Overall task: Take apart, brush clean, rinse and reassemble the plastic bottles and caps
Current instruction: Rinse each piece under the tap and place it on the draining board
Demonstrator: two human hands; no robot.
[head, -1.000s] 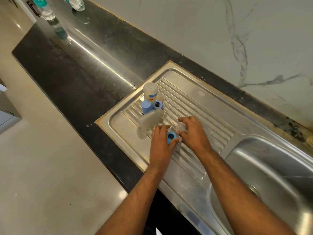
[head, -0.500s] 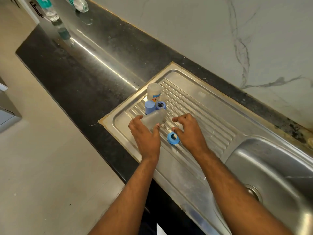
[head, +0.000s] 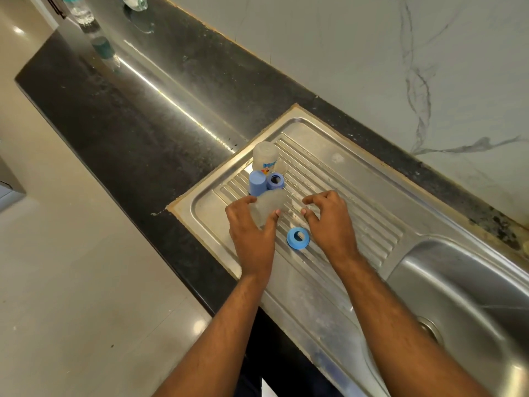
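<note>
My left hand [head: 252, 233] grips a clear plastic bottle [head: 267, 206] lying on its side on the ribbed steel drainboard [head: 357, 202]. My right hand [head: 329, 222] hovers just right of it, fingers curled, and whether it holds anything small I cannot tell. A blue ring cap [head: 298, 238] lies flat on the drainboard between my two hands. Behind the bottle stand a blue cap [head: 256, 182], a second blue ring cap [head: 275, 181] and an upright clear bottle with a printed label [head: 265, 156].
The sink bowl [head: 469, 296] with its drain lies to the right. A black stone counter [head: 128, 110] runs to the left, with water bottles [head: 83, 12] at its far end. A marble wall [head: 372, 53] backs the counter.
My left hand let go of the blue ring cap, moved left and took hold of the clear bottle. The ring cap now lies on the drainboard. My right hand opened somewhat and shifted right.
</note>
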